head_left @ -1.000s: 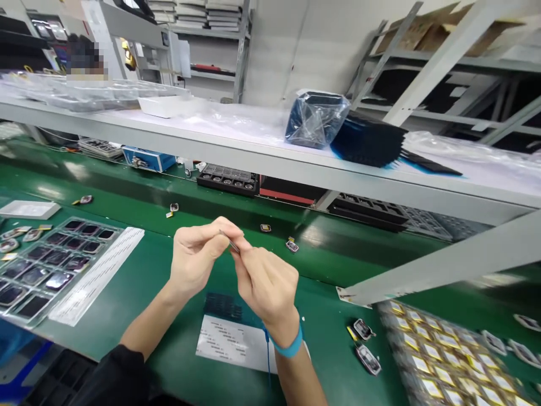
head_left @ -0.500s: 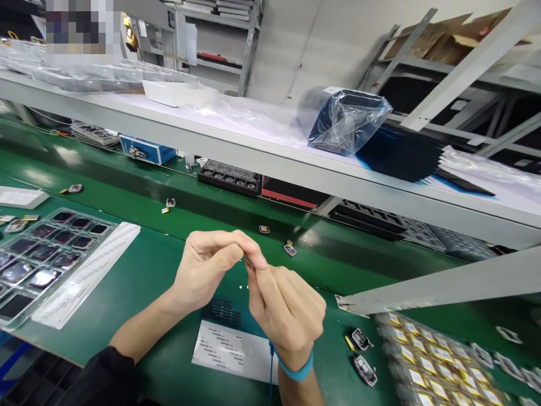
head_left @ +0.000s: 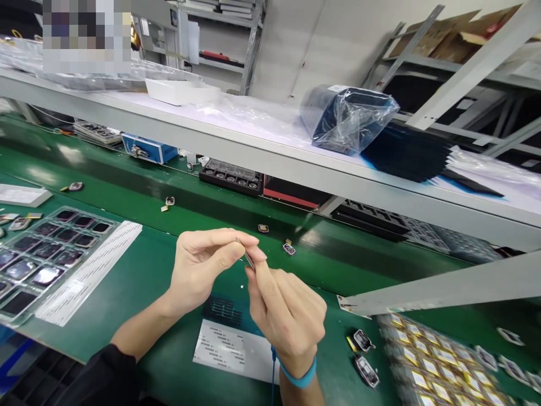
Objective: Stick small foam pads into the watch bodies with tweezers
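Observation:
My left hand [head_left: 202, 266] and my right hand [head_left: 286, 309] meet above the green bench [head_left: 139, 282]. Both pinch a thin metal tool, like tweezers [head_left: 248, 259], between their fingertips. What sits at its tip is too small to tell. A blue wrist strap [head_left: 298, 375] circles my right wrist. Below my hands lie a white printed sheet [head_left: 232, 349] and a dark ribbed pad [head_left: 223, 309].
A clear tray of dark square parts [head_left: 40, 262] and a white strip [head_left: 91, 270] lie at the left. A tray of yellow-tabbed parts [head_left: 439, 361] sits at the right, with loose small parts [head_left: 364, 355] beside it. A grey shelf [head_left: 270, 152] overhangs the belt, bearing a plastic-wrapped stack [head_left: 349, 118].
My hands stay joined on the tool and have sunk slightly and shifted right in view. The camera has turned a little, so the left tray sits further left.

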Motion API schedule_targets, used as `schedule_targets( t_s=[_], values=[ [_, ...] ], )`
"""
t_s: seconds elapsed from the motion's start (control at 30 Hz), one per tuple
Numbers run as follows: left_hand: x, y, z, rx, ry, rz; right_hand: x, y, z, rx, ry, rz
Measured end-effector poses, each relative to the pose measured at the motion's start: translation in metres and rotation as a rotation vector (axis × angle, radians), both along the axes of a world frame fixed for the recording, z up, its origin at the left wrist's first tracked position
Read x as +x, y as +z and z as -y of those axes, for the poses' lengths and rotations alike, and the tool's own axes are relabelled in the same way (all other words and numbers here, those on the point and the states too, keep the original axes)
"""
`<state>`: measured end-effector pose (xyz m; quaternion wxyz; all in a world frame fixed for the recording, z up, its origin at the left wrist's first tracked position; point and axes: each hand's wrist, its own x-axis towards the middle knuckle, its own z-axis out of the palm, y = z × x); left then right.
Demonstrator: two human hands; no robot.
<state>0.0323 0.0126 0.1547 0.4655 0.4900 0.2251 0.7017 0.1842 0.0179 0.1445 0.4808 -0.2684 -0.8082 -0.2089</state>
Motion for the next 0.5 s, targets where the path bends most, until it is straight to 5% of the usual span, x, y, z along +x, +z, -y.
schedule_targets(
  t_s=[0.5],
  values=[
    [0.0012, 0.0030, -0.0026, -0.023, 0.003, 0.052, 0.0005, -0.0019, 0.0005, -0.080, 0.056, -0.036]
  ],
)
